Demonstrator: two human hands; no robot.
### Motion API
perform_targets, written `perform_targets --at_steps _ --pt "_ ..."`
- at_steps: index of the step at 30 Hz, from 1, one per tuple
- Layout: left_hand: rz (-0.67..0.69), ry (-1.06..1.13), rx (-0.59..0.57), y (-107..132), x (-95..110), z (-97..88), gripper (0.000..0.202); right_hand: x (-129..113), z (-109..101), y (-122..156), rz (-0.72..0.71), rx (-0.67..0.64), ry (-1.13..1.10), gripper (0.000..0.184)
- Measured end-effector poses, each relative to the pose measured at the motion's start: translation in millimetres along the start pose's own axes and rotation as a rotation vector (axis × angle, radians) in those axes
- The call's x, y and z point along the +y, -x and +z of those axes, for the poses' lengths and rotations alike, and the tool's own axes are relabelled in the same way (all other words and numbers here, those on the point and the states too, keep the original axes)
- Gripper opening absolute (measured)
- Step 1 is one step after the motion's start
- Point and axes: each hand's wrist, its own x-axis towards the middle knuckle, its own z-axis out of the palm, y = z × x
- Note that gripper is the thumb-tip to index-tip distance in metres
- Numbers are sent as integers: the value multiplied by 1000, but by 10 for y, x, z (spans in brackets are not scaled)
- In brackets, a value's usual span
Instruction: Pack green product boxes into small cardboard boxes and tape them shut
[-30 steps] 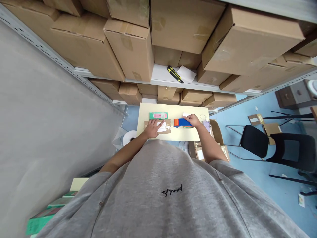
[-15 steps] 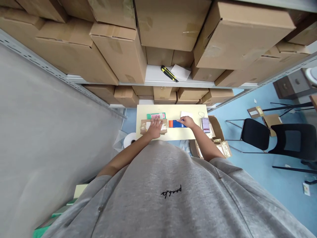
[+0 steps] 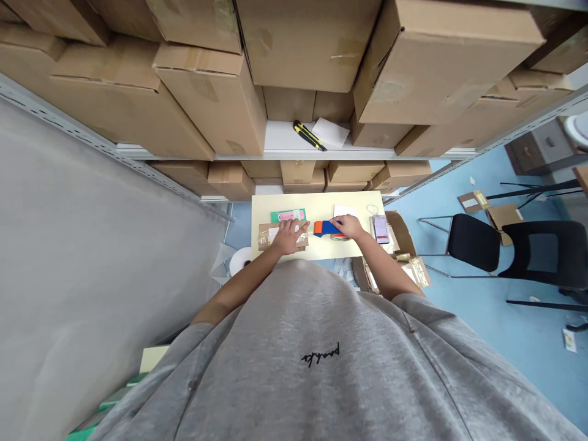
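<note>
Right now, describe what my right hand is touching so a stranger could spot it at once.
Below the shelves of cardboard boxes is a pale yellow table. On it, your right hand touches a blue and orange object, the only one in those colours, right of the taped cardboard packet under your left hand.

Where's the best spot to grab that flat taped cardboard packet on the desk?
Take the packet by its short left end, coming in from the left, thumb on top and fingers under the edge. It lies flat on the desk, so its edges are the easiest hold, and the left hand covers its middle.
</note>
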Motion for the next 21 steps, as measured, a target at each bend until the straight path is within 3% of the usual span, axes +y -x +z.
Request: perform_targets --at_steps 9,16,21 --pt "42 21 23 4 88 -73 95 190 2 -27 -8 25 -56 55" --pt "53 10 -40 32 45 -13 103 113 127 -56 -50 -27 44 52" --pt "81 6 -42 -8 60 -4 101 14 75 -135 -107 -79 174 53"
